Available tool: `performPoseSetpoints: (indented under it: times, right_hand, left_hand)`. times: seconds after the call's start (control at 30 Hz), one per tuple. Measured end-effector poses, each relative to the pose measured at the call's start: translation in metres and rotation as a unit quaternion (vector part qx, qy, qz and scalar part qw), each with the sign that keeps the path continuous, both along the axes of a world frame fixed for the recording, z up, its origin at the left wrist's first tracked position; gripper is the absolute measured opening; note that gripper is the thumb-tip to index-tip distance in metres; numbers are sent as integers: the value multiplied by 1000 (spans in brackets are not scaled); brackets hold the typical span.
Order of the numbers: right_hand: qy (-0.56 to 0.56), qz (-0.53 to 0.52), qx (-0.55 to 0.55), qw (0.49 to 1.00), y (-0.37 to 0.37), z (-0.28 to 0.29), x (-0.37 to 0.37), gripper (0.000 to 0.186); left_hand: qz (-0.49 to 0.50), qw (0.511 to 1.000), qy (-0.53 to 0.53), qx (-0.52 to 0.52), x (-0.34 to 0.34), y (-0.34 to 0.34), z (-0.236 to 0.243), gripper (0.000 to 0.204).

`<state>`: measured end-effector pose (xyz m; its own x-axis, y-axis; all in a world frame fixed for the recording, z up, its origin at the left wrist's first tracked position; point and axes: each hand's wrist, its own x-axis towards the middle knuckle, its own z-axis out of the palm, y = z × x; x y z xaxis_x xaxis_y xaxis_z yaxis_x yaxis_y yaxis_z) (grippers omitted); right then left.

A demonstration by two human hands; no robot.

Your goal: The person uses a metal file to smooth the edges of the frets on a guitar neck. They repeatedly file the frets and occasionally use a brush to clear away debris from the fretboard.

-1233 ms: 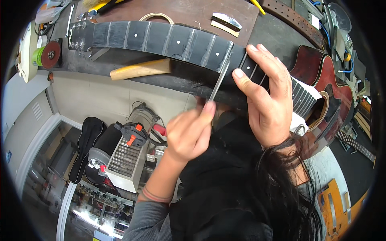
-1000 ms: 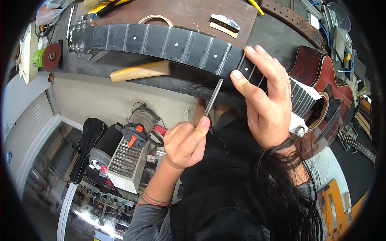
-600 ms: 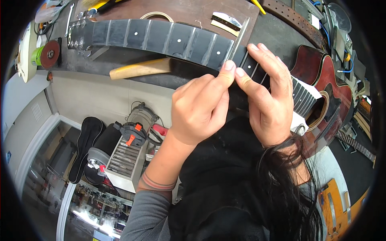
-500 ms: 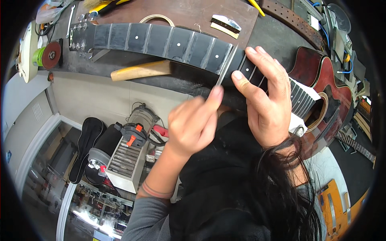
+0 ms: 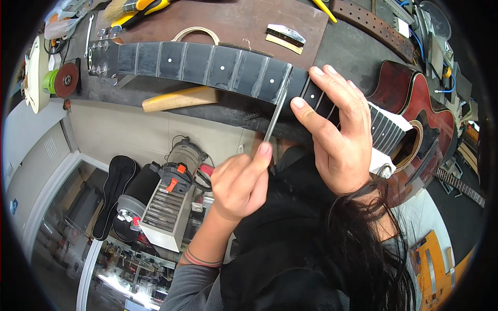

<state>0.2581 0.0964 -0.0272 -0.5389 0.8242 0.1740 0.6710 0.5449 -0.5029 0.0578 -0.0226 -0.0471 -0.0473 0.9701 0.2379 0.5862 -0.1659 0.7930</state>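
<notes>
A dark guitar neck [image 5: 202,62] lies across the bench, its fretboard marked with pale dots and pale strips of residue along the fret lines. My left hand [image 5: 240,182] is closed around a slim metal file [image 5: 275,118], index finger stretched along it. The file's far end rests on the fretboard at a fret line; its handle end is hidden in my fist. My right hand [image 5: 340,129] lies over the neck with thumb and fingers spread, pressing on the fretboard just right of the file. The red guitar body [image 5: 399,88] extends to the right.
Behind the neck are a brush [image 5: 115,9], a wooden ring [image 5: 199,30] and a small black-and-white block [image 5: 285,36]. A yellowish wooden piece [image 5: 179,98] sits at the bench's front edge. A green-and-red grinding disc [image 5: 66,79] stands left; a vacuum-like machine [image 5: 179,171] is below.
My left hand has drawn the file back toward me, down and slightly left. The right hand keeps its place on the neck, while the whole view has shifted slightly.
</notes>
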Motion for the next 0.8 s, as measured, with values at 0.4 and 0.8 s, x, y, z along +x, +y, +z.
performPoseSetpoints:
  times: [0.4,0.8]
  right_hand:
    - [-3,-3,-2,1000,1,0,0,46]
    - [-8,-17,-20,1000,-1,3,-2,55]
  left_hand:
    - [19,999,-3,-37,5,9,16,41]
    - [17,999,2,-46,7,18,24,43]
